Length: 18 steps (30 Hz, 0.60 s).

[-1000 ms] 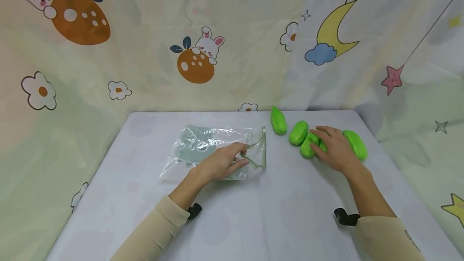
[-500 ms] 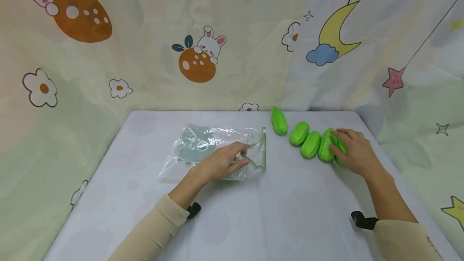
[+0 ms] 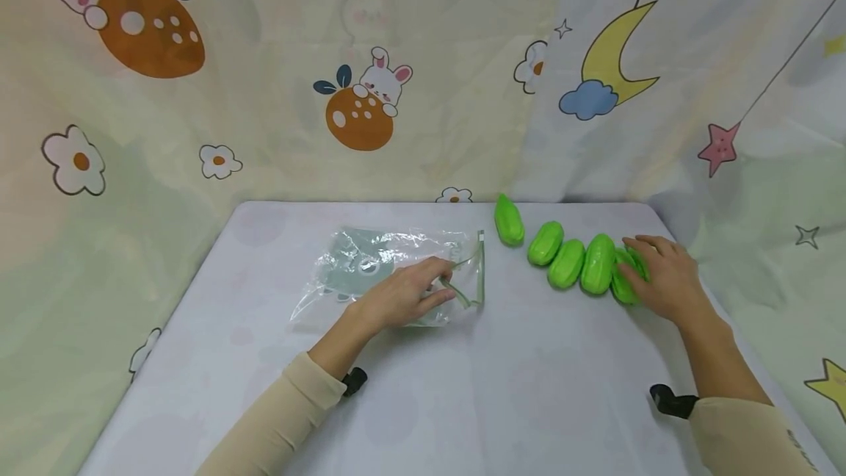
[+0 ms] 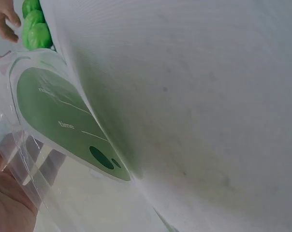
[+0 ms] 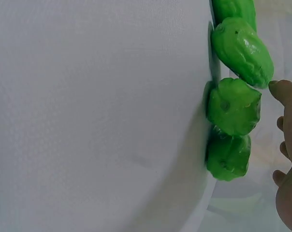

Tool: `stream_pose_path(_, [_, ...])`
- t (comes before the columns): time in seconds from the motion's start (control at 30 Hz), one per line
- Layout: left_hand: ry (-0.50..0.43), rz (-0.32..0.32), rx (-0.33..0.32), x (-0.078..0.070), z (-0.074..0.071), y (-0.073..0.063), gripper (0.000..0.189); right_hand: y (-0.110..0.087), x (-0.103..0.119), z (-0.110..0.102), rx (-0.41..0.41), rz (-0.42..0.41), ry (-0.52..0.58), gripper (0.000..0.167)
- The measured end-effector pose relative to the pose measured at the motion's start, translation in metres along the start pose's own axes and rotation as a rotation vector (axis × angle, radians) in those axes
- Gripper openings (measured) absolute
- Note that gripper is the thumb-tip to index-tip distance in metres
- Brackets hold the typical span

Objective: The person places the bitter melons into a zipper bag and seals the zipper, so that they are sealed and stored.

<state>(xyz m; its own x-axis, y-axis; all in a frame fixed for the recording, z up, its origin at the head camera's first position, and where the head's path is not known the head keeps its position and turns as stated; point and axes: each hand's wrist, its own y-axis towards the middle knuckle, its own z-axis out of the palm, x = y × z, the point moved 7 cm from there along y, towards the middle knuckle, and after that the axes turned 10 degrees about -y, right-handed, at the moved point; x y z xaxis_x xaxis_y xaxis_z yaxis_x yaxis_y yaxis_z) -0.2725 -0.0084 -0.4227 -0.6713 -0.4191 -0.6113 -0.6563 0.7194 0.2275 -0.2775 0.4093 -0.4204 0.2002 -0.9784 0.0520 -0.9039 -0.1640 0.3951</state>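
A clear zip bag [image 3: 357, 263] with a grey-green print lies flat on the table, its green-edged mouth turned to the right. My left hand [image 3: 399, 298] holds it at the mouth, thumb and fingers at the parted edge. The left wrist view shows the bag's green label [image 4: 68, 116] printed "time". On the right, several glossy green ribbed toy vegetables or fruits lie in a slanting row, among them a middle green piece [image 3: 598, 264]. My right hand [image 3: 670, 281] is at the row's right end, fingers spread over the last green piece [image 3: 623, 281], partly covering it.
The white-clothed table [image 3: 423, 402] ends at a patterned curtain [image 3: 264, 94] behind. One pointed green piece [image 3: 509, 220] lies near the back edge, apart from the others. Black wrist mounts [image 3: 673, 402] stick out below both forearms.
My right hand has moved right along the row of green pieces, uncovering those in the middle. The left hand and the bag have stayed in place.
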Motion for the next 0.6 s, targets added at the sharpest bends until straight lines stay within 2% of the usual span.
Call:
stream_pose_path(0.3, [0.019,-0.004,0.004,-0.002,0.000,-0.001,0.032,-0.010,-0.021,0.004,0.024,0.095,0.047,0.043])
stream_pose_path(0.6, [0.028,-0.013,-0.019,0.000,-0.004,-0.004,0.028,-0.015,-0.033,0.008,0.072,0.157,0.143,0.052])
